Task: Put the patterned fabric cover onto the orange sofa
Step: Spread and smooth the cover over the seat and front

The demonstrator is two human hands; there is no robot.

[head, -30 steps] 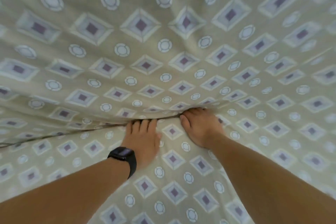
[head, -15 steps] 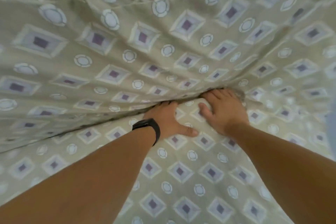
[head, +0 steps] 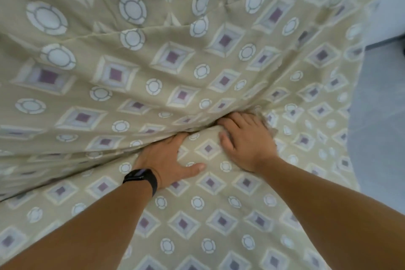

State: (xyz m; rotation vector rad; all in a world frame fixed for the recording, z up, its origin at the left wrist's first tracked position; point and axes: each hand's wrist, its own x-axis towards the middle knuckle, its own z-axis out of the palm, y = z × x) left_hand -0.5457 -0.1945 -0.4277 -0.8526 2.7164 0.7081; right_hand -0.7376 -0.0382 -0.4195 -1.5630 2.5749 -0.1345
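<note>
The patterned fabric cover, beige with purple-centred diamonds and white circles, fills nearly the whole head view and hides the orange sofa under it. A deep crease runs from the left edge to the middle, where the backrest meets the seat. My left hand, with a black watch on the wrist, presses flat on the seat part, its fingertips pushed into the crease and the thumb spread right. Close beside it my right hand presses its fingers into the same crease. A small hump of cloth rises between the two hands.
Pale grey floor shows along the right edge, past the hanging side of the cover. A white wall stands at the upper right.
Both hands have slid to the right along the crease, still pressing the cover into it. The view has swung right and closer, and floor and wall have come into sight.
</note>
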